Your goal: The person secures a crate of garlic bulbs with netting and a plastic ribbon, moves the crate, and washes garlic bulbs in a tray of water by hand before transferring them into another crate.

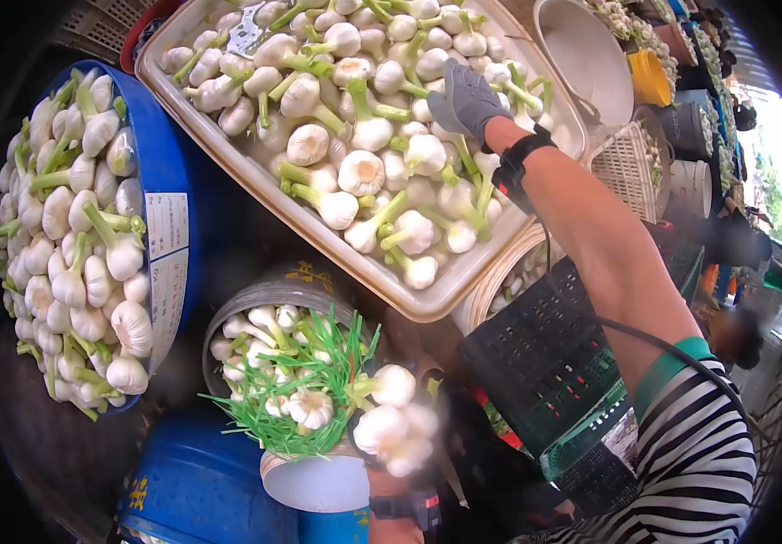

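My right hand, in a grey glove, reaches among the garlic bulbs in a large pale tray of water. Its fingers are apart and touch bulbs near the far right side; nothing shows gripped in them. Down in front of me, my left hand is closed on a bunch of garlic, with the bulbs facing up and covering most of the hand. Only the strapped wrist shows plainly below. Beside the bunch, green plastic strips lie over garlic in a bucket.
A blue tub heaped with garlic stands at the left, with a printed label on its side. The tray's rim crosses the middle. Dark crates sit under my right arm. Blue barrels stand below; baskets and buckets are at the right.
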